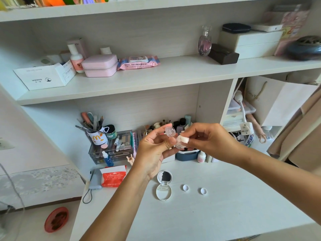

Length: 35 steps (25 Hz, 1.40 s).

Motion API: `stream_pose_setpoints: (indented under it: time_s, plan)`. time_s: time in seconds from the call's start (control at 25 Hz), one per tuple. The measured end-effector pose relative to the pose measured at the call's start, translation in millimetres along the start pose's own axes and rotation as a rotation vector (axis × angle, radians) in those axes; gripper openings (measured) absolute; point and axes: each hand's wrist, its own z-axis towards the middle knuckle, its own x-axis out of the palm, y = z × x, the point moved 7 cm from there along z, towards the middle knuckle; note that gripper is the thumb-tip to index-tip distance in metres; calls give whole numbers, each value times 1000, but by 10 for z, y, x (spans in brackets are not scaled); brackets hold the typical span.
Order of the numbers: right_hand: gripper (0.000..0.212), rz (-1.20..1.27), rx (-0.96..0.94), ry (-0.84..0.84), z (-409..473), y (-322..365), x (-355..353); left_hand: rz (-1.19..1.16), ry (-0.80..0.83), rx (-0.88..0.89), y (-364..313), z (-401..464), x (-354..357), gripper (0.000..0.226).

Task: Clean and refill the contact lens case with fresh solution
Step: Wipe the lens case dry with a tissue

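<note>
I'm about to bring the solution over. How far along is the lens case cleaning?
Done: both caps are off, lying on the desk. In hand: the left hand holds the clear lens case while the right hand presses a white wad at its lower well. Left: refilling and recapping; no fresh solution is visible in the wells.

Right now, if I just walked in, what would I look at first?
Probably the two hands in the middle: the left hand holds a clear lens case up over the desk, and the right hand presses a small white wad against it. Below them on the white desk lie two little white caps, side by side, next to an open round mirror case.
</note>
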Motion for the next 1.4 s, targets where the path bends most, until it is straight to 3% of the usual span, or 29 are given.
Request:
stream_pose_setpoints:
  time_s: [0.12,0.28,0.4,0.6,0.72,0.8,0.88,1.04,1.16,1.24,1.4]
  plan:
    - [36,163,56,40,-3,13,14,60,7,37,-91,3,5,36]
    - [14,333,135,-11,51,-65,-33,91,15,84,-176,2,56,37]
    - [17,275,119,14,69,-71,-72,102,20,89,-192,-9,76,37]
    - [12,49,-81,46,140,101,-167,63,41,34,-195,0,136,32]
    - [8,-309,-443,82,115,353,-161,22,67,-34,-191,10,173,29]
    - [8,-411,-603,112,72,429,-130,-3,93,-88,-184,4,194,27]
    - [14,-305,-532,117,86,403,-145,-36,100,-109,-197,-7,198,27]
    - [31,49,-82,97,194,170,-217,-59,59,-101,-239,-4,189,18]
    - [22,-50,-53,96,206,120,-233,-39,36,-84,-240,-4,210,16]
    - [16,-165,-186,76,180,188,-209,-31,32,-79,-236,-27,226,17]
    - [21,-568,-773,86,14,472,-138,-42,85,-218,-181,-90,280,22]
